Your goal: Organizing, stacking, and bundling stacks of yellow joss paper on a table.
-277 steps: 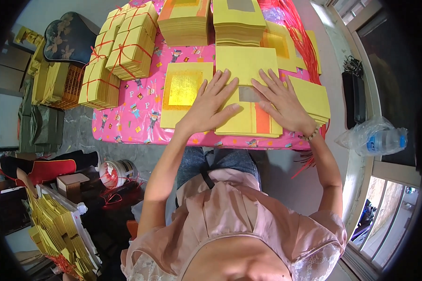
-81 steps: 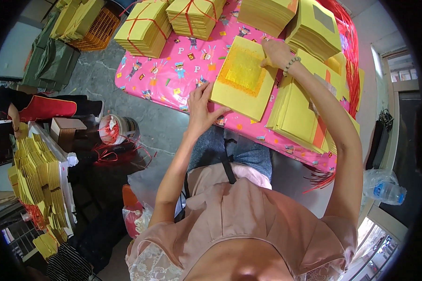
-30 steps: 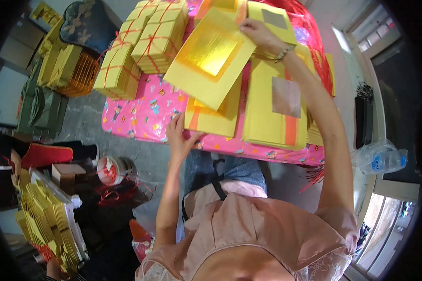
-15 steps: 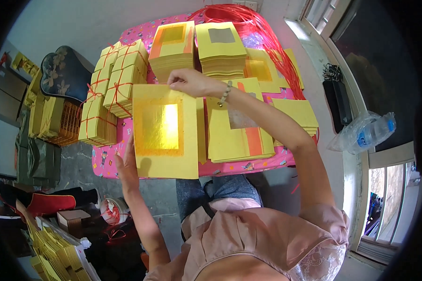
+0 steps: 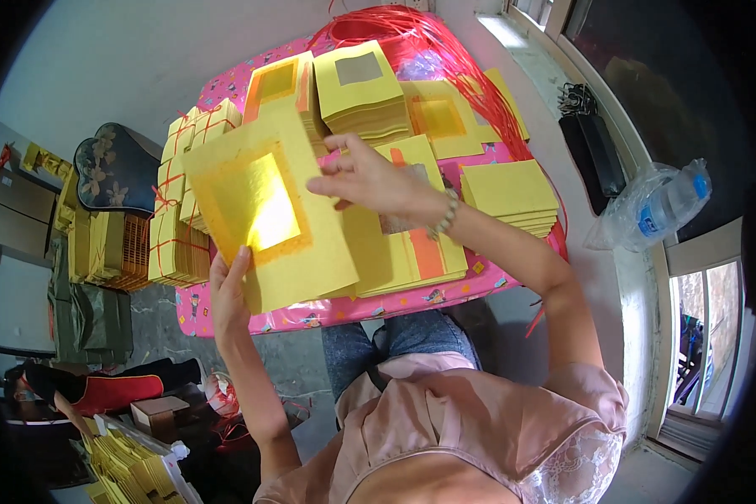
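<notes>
My left hand (image 5: 229,290) grips the lower left edge of a yellow paper sheet (image 5: 323,260) with a shiny gold foil square, its thumb on top. The sheet is tilted above the table; whether several sheets lie together in the grip, I cannot tell. By the sheet's right edge is my right hand (image 5: 378,185), fingers apart and holding nothing. Under that hand lies a stack of yellow paper (image 5: 361,273) with a silver square and an orange strip. Two tall paper stacks stand behind: one gold-squared (image 5: 275,82), one silver-squared (image 5: 357,88).
Bundles tied with red string (image 5: 176,244) fill the table's left side. A low yellow stack (image 5: 512,189) and long red strips (image 5: 500,109) lie at the right. The pink tablecloth (image 5: 311,321) shows in front. Another person (image 5: 118,386) is at the lower left.
The sheet has tilted and shifted left and up. My left hand now grips its lower left edge. My right hand has released the top edge and moved down to the right, fingers spreading.
</notes>
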`<state>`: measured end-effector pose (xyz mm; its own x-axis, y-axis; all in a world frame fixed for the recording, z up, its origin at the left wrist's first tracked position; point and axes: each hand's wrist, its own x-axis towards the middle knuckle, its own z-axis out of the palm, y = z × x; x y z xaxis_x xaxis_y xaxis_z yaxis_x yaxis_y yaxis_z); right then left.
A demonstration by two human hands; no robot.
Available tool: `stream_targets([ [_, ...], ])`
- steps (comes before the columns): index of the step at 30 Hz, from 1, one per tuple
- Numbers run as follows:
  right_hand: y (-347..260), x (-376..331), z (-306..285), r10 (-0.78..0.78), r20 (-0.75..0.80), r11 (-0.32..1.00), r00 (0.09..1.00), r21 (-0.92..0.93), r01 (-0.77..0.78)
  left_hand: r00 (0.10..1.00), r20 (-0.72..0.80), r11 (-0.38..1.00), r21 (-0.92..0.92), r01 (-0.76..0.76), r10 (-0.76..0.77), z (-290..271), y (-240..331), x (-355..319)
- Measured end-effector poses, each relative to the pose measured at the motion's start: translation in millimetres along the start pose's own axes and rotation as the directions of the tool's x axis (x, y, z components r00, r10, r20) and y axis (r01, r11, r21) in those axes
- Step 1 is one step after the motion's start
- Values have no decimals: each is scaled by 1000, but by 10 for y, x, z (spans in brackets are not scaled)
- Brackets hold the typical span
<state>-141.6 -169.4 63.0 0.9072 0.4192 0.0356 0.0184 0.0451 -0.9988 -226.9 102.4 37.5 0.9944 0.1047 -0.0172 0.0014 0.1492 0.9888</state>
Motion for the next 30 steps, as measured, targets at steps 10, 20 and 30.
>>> stream_targets([
  [10, 324, 32, -1869, -289, -565, 956, 773, -217, 199, 968, 251, 1000, 21, 21, -25, 475, -13, 141],
  [20, 1461, 550, -3560, -224, -705, 775, 673, -547, -315, 995, -48, 941, 323, 101, -91, -331, -786, -121],
  [30, 2304, 1160, -3848, -114, -465, 906, 878, -410, -100, 990, -104, 953, 278, 121, -95, -558, -1081, -324],
])
